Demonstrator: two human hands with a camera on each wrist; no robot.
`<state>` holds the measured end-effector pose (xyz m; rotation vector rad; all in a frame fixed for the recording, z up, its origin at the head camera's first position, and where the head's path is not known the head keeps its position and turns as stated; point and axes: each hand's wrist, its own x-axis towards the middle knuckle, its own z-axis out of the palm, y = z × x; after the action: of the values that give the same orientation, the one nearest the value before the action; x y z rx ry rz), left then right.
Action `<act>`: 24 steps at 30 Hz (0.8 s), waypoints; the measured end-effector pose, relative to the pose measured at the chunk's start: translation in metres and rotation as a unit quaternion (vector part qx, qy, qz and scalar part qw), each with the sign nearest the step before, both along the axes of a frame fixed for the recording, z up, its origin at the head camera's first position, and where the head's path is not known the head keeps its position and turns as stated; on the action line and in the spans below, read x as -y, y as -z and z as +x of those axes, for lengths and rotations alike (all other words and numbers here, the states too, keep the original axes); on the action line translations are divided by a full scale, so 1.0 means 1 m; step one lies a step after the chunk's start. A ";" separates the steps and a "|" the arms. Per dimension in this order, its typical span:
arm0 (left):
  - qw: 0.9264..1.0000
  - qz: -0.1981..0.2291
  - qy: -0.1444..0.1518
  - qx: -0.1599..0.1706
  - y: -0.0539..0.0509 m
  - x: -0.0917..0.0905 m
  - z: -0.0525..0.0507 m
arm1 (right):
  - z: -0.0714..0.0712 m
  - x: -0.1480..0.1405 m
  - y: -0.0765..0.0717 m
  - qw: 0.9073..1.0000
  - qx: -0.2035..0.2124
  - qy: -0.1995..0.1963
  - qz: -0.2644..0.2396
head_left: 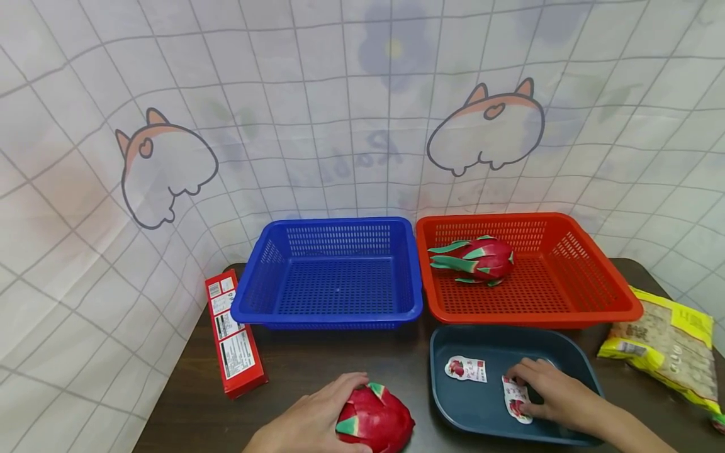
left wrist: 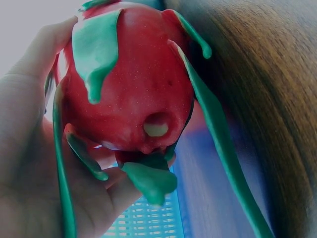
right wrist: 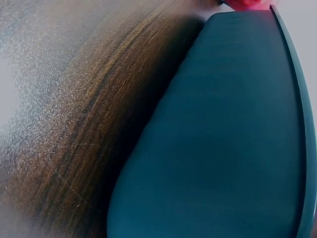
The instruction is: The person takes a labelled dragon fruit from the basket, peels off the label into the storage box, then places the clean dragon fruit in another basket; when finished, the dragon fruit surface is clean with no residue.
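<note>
My left hand [head_left: 311, 416] grips a model dragon fruit [head_left: 382, 421], red with green scales, over the front of the table. In the left wrist view, fingers and thumb wrap one side of the dragon fruit [left wrist: 143, 64], and a small hole shows in its skin. My right hand [head_left: 552, 393] is inside the dark teal tray [head_left: 470, 406], fingers and thumb pinching a dragon-fruit label [head_left: 517, 402]. A second label [head_left: 466, 369] lies to its left. The right wrist view has only the tray's outer wall [right wrist: 213, 129], which hides that hand.
Behind stand a blue basket [head_left: 337, 318] and, beside it, a red basket [head_left: 535, 316] holding another dragon fruit [head_left: 484, 259]. A red box [head_left: 235, 333] lies at the left, and a yellow food packet [head_left: 665, 346] at the right. A patterned curtain [head_left: 340, 113] backs the table.
</note>
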<state>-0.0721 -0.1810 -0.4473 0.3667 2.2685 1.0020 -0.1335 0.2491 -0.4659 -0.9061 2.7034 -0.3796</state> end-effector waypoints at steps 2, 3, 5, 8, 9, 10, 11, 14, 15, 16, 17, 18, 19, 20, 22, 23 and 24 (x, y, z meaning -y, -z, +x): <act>1.000 -0.001 0.000 -0.002 0.000 0.000 0.000 | 0.000 0.000 0.001 1.000 0.001 0.006 0.003; 1.000 0.000 0.000 -0.001 0.000 0.000 0.000 | -0.001 -0.001 0.001 1.000 0.003 0.009 0.006; 1.000 0.002 0.000 0.003 0.000 0.000 -0.001 | -0.001 -0.001 0.003 1.000 0.004 0.015 0.008; 1.000 0.002 -0.002 0.009 0.000 0.000 0.000 | -0.001 -0.003 0.004 1.000 -0.001 0.017 0.009; 1.000 0.002 -0.002 0.011 0.000 0.000 0.000 | -0.001 -0.003 0.005 1.000 -0.005 0.016 0.008; 1.000 0.001 -0.002 0.012 0.000 0.000 0.000 | 0.000 -0.004 0.006 1.000 -0.008 0.015 0.006; 1.000 -0.001 -0.001 0.011 0.000 0.000 0.000 | 0.000 -0.004 0.006 1.000 -0.008 0.017 0.005; 1.000 -0.002 0.002 0.012 0.000 0.000 -0.001 | 0.001 -0.005 0.007 1.000 -0.005 0.027 0.004; 1.000 -0.002 0.003 0.011 0.000 0.000 -0.001 | 0.002 -0.005 0.008 1.000 -0.003 0.030 0.004; 1.000 -0.002 0.003 0.010 0.000 0.000 -0.001 | 0.002 -0.005 0.008 0.999 -0.002 0.034 0.004; 1.000 -0.001 0.003 0.010 0.000 0.001 -0.001 | 0.002 -0.005 0.008 0.999 -0.002 0.037 0.004; 1.000 -0.001 0.002 0.010 0.000 0.001 -0.001 | 0.003 -0.005 0.008 0.999 -0.004 0.040 0.005; 1.000 -0.001 0.002 0.009 0.000 0.001 -0.001 | 0.003 -0.005 0.008 0.999 -0.006 0.043 0.006; 1.000 -0.001 0.003 0.008 0.000 0.001 -0.001 | 0.004 -0.005 0.008 0.999 -0.008 0.044 0.005; 1.000 -0.001 0.003 0.007 0.000 0.000 -0.001 | 0.005 -0.006 0.008 0.999 -0.011 0.044 0.000; 1.000 -0.001 0.003 0.007 0.000 0.000 -0.002 | 0.006 -0.006 0.007 0.999 -0.011 0.046 0.002; 1.000 -0.002 0.004 0.007 0.000 0.000 -0.002 | 0.006 -0.006 0.005 0.999 -0.012 0.049 0.004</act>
<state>-0.0738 -0.1812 -0.4468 0.3646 2.2546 0.9925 -0.1275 0.2552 -0.4712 -0.7830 2.7766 -0.3803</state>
